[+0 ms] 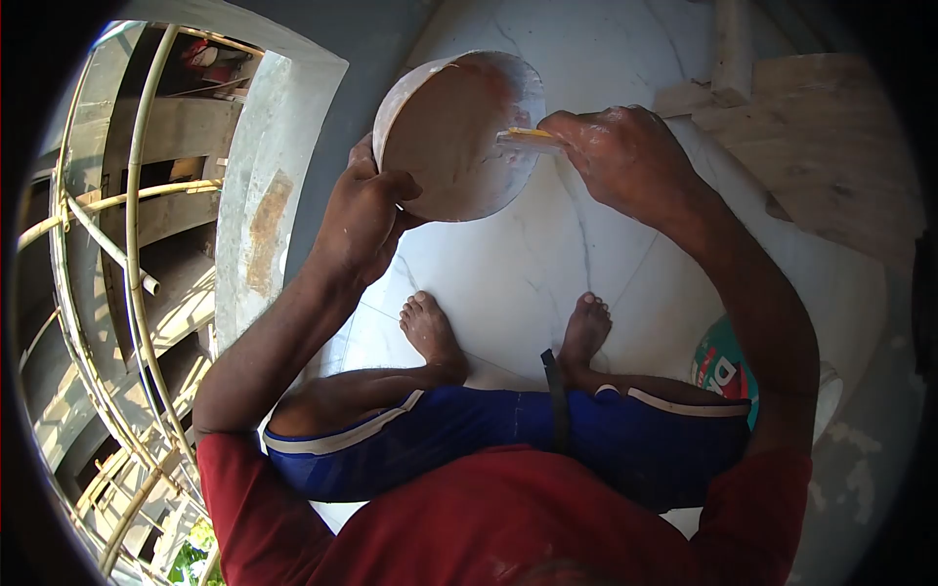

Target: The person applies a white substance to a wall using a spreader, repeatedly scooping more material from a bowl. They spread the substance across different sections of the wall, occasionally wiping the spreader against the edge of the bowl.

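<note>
- Clock set by the seated person: twelve straight ahead, seen from where I stand.
- Bowl (440,146), one, round and deep: at twelve, raised off the floor (518,254), tilted so its mouth shows.
- Left hand (366,220), at about eleven: pinching the bowl's near-left rim, thumb over the edge, fingers against the outer wall.
- Right hand (625,156), at about one: fingers and thumb pressed together on a scraper (529,133), thin and flat, yellow along one edge; its end lies over the bowl's mouth, by the right-hand rim. Contact with the wall: cannot tell.
- Handling, bowl: probably light and fairly stiff, little risk of breakage; smears may make the rim slippery. Best hold: rim and outer wall together, opposite the scraper.
- Handling, scraper: likely very light, perhaps springy; best pinched at its back end, clear of the smeared front.
- Contents, bowl: whitish smears along the right inner wall, a reddish patch towards its one o'clock; the brownish bottom may be residue or bare wall, cannot tell.
- Bucket (718,359), green, lettered: between three and four, partly behind the right arm; contents hidden.
- Boards (811,146), wooden: at two, lying beyond the right hand.
- Poles (137,176), bamboo-like: at nine, outside, past a pale ledge (264,186).
</note>
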